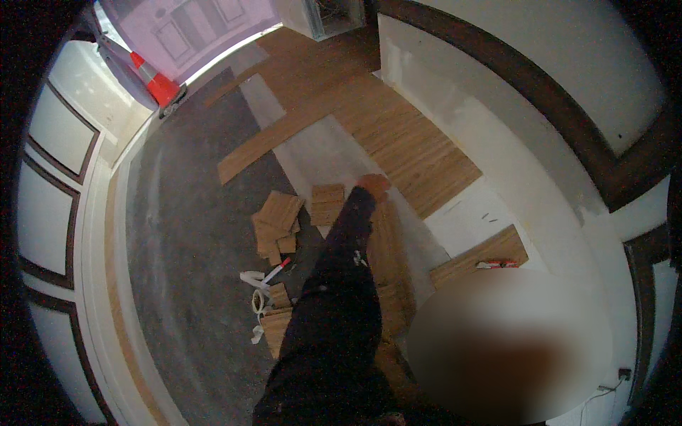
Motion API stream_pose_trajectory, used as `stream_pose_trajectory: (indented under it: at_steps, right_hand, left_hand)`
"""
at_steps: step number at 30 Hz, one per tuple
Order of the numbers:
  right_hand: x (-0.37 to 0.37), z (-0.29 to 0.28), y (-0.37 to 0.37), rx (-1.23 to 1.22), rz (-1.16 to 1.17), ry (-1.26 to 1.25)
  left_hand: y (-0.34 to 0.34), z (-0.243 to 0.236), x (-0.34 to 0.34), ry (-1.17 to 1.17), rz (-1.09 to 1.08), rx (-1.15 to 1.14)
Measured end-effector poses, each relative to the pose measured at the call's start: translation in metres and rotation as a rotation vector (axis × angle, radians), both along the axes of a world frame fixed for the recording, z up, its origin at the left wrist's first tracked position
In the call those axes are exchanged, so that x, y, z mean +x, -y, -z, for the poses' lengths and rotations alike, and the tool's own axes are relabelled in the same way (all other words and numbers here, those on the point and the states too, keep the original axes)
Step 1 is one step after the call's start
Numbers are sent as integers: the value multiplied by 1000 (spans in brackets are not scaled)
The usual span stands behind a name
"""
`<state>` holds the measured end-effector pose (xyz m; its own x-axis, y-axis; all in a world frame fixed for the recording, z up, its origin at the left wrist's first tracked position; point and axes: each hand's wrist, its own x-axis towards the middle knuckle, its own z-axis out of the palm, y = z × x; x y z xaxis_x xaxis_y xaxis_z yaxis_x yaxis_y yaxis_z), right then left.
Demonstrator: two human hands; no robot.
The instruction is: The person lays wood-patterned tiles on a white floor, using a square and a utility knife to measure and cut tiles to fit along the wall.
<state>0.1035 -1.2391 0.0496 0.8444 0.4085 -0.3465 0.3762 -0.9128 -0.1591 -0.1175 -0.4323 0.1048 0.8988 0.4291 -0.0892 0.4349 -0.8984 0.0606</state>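
Note:
My left hand (374, 186), at the end of a dark sleeve, reaches down to the far end of some long wood-look floor planks (389, 245). It touches or lies right by that end; its fingers are too small and dim to make out. Just left of the hand sits a small stack of cut plank pieces (327, 204). More loose offcuts (278, 216) lie in a heap farther left. My right hand does not show; a blurred patch covers the lower right.
Laid wood-look flooring (419, 156) spans the far right. A utility knife (497, 265) rests on a plank piece (483, 255) by the right wall. A red-and-white marker (277, 270) and a tape roll (258, 302) lie left of my arm. A traffic cone (158, 85) stands far left.

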Motion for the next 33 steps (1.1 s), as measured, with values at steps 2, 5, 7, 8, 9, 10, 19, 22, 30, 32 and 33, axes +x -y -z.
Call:
stream_pose_trajectory:
  at_steps: [2, 5, 7, 8, 9, 10, 19, 22, 30, 32, 33]
  right_hand:
    - [5, -11, 18, -31, 44, 29]
    - [-20, 3, -5, 48, 30, -35]
    - [-33, 12, -13, 52, 6, -70]
    - [-23, -3, 19, 8, 58, -27]
    - [-18, -15, 38, -15, 92, -1]
    - [-20, -17, 38, -2, 99, -4]
    - [-30, -8, 18, 179, 105, -95]
    - [13, -51, -8, 344, 122, -39]
    - [155, -152, -308, 951, -475, 107]
    - [191, -148, -388, 985, -601, 153]
    - [188, -146, -455, 1040, -646, 153]
  left_hand:
    - [37, 8, 60, 109, -7, -29]
    - [11, -1, 81, 108, 32, -14]
    - [20, 19, 64, 58, 111, -84]
    - [59, 20, 98, 104, 164, -148]
    - [83, 15, 118, 135, 195, -182]
    - [88, 18, 120, 131, 209, -183]
    - [76, 46, 36, -16, 462, -219]
    - [66, 18, 10, 132, 445, -157]
    - [81, -18, -90, -309, 247, 29]
    - [79, -45, -83, -242, 131, -65]
    - [53, -50, -117, -103, 227, 31]
